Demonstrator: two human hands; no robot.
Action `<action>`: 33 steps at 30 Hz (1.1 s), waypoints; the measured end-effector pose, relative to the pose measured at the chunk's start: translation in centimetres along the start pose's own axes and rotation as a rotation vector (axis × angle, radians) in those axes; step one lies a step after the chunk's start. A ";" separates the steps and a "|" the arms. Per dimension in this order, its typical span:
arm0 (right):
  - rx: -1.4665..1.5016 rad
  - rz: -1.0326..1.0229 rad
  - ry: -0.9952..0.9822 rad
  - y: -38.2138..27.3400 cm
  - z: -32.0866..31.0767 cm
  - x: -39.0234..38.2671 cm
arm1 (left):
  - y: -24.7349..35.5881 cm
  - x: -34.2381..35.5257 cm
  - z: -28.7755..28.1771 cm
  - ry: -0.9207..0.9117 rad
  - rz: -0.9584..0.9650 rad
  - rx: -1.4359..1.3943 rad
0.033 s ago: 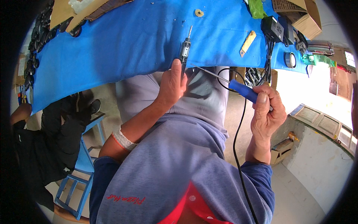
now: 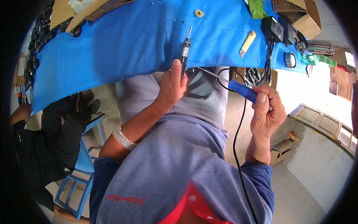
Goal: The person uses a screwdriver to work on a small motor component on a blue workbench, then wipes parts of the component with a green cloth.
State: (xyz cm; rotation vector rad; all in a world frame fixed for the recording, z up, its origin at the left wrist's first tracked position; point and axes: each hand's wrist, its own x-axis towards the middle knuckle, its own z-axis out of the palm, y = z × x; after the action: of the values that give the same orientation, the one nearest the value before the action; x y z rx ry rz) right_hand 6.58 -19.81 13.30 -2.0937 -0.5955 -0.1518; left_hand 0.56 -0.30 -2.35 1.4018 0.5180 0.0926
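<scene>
My left hand (image 2: 173,84) is closed round a black pen-shaped tool (image 2: 184,52) with a thin metal tip, shaped like a soldering iron. Its tip points away from me over the blue cloth, and a silvery part shows along its body. To the right, the fingers of my right hand (image 2: 267,106) grip the blue handle of a screwdriver (image 2: 242,90). The screwdriver's thin shaft slants up and left, ending close to the black tool; whether they touch I cannot tell. A black cord (image 2: 235,145) loops between my hands and runs down over my right side.
A blue cloth (image 2: 123,44) covers the table. On it lie a yellow-handled blade (image 2: 247,44), a black box with cables (image 2: 272,29), a tape-like roll (image 2: 289,59) and cardboard (image 2: 302,20). Dark rounded parts (image 2: 39,35) line the left edge. A person in black (image 2: 48,145) is at left beside a blue chair (image 2: 84,160).
</scene>
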 end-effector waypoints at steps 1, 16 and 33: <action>0.005 0.014 -0.002 0.1 0.0 -0.1 | 0.4 0.0 0.0 -0.005 -0.022 -0.016; 0.912 0.515 0.078 3.3 0.3 0.3 | 3.9 -0.7 0.1 -0.051 -0.360 -0.278; 0.797 0.445 0.254 9.4 2.0 8.5 | 3.5 -0.4 -0.3 -0.099 -0.392 -0.315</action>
State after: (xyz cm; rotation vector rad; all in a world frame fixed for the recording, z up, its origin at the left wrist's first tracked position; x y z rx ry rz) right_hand 18.22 -19.42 7.90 -1.3494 -0.0007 0.0706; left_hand 0.92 0.50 1.12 0.9742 0.6563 -0.2035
